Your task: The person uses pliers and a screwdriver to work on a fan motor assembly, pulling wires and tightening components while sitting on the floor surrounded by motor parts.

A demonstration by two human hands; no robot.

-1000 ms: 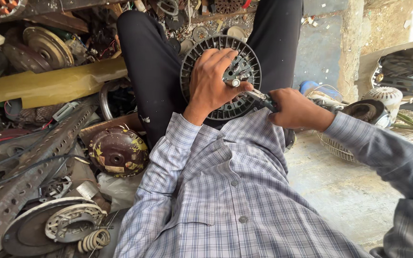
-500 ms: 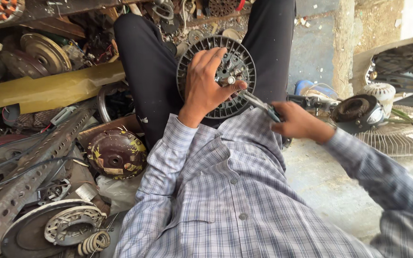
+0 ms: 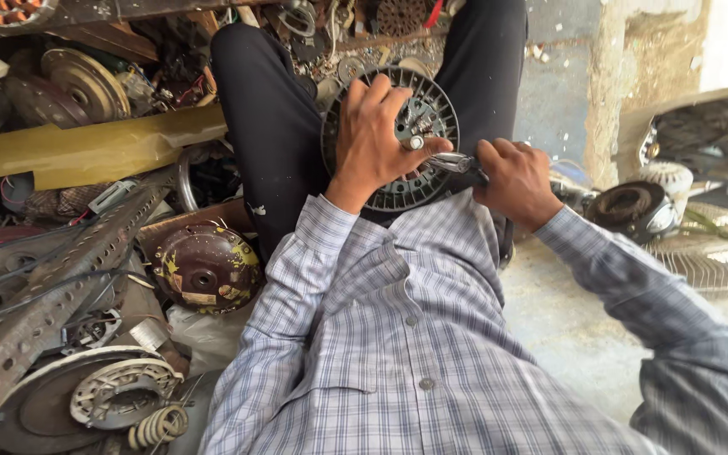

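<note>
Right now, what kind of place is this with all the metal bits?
It looks like a repair or scrap workshop for fan motors. Both hands work a tool on a round slotted motor part. A brown motor housing, a perforated metal bar and a wire fan guard lie around.

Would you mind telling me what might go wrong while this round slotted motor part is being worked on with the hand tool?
The left hand spreads over the round slotted motor part, its thumb right beside the tip of the hand tool; a slip could jab it. The part rests between the person's legs, not clamped, so it may twist. The right hand pushes toward the body, which could carry the tool into the lap.
</note>
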